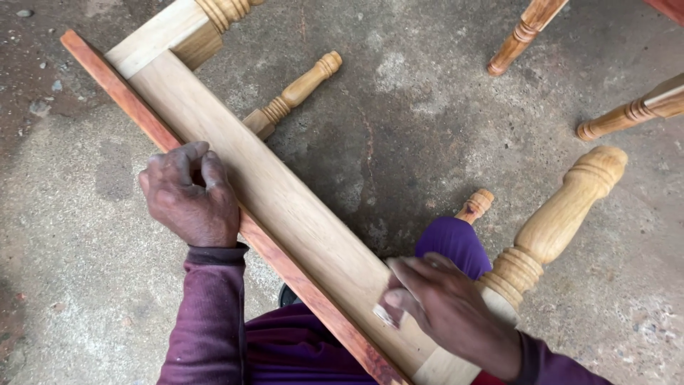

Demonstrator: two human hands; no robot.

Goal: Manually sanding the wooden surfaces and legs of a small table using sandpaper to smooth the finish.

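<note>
A pale wooden rail (263, 185) runs diagonally from top left to bottom right, with a thin reddish strip (135, 107) along its left edge. My left hand (191, 196) rests on that edge with its fingers curled over the strip. Lower down, my right hand (445, 310) presses a small pale piece, maybe sandpaper (385, 314), against the rail's face. A thick turned leg (559, 217) joins the rail at the lower right. Another turned leg (296, 93) sticks out behind the rail's middle, and a further one (224, 11) sits at the top end.
Rough grey concrete floor (399, 121) lies all around. Turned wooden legs of other furniture stand at the top right (524, 32) and right edge (630, 114). A small turned leg tip (476, 205) shows beside my purple-clad knee (452, 242).
</note>
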